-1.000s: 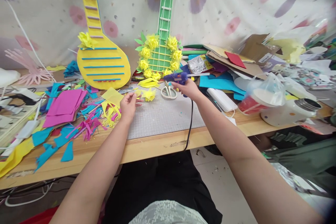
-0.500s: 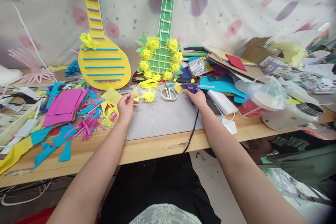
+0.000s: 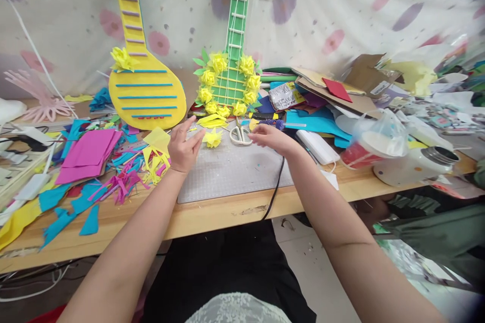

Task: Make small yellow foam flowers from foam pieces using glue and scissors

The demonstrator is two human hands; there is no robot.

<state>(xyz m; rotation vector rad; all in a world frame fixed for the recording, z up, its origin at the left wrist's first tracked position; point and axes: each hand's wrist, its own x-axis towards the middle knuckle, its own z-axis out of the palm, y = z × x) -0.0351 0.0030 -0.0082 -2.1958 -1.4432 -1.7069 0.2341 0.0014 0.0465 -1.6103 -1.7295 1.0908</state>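
Observation:
My left hand (image 3: 185, 147) is held over the left part of the grey cutting mat (image 3: 231, 176), fingers apart and nothing in its grasp. Just right of its fingertips lies a yellow paper flower (image 3: 212, 138). My right hand (image 3: 273, 140) is empty too, its fingers stretched leftward beside the handles of the scissors (image 3: 240, 134). Behind that hand rests a blue glue gun (image 3: 279, 124) with a clear glue stick in its rear; its black cord (image 3: 279, 181) runs over the table edge. Yellow paper strips (image 3: 212, 120) lie behind the flower.
A yellow paper guitar (image 3: 147, 92) and a green one (image 3: 237, 43) with yellow flowers lean at the back. Magenta sheets (image 3: 88, 155) and coloured scraps cover the left. A white power bank (image 3: 317, 146), a bag-covered tub (image 3: 373, 144) and a jar (image 3: 413, 165) stand right.
My right hand has let go of the glue gun and moved left toward the scissors. My left hand's pinched fingers have spread apart.

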